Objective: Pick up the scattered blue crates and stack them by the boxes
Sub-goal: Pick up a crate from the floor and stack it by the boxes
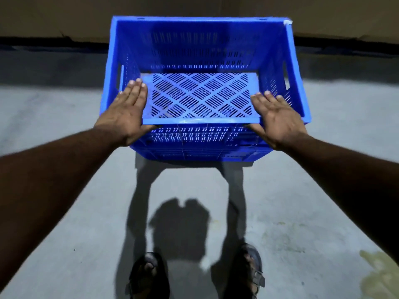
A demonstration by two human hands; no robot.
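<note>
Sandalled feet [149, 275] at bottom of frame, on grey concrete floor [64, 212] — shadow of the person between them. Both forearms reach forward. Blue crate [205, 61] dead ahead, at the far end of both arms, with a second crate [200, 145] under it; the lower one is mostly hidden, so how well they seat I cannot tell. Crate's long axis runs left–right, across the line of reach. Left hand [127, 111] and right hand [278, 117] lie flat at the near corners, fingers straight and together, thumbs under the near rim — pressing, not gripping. Neither hand nearer. Brown boxes [64, 16] stand just behind the crate. Likely step: seating the crate on the stack.
</note>
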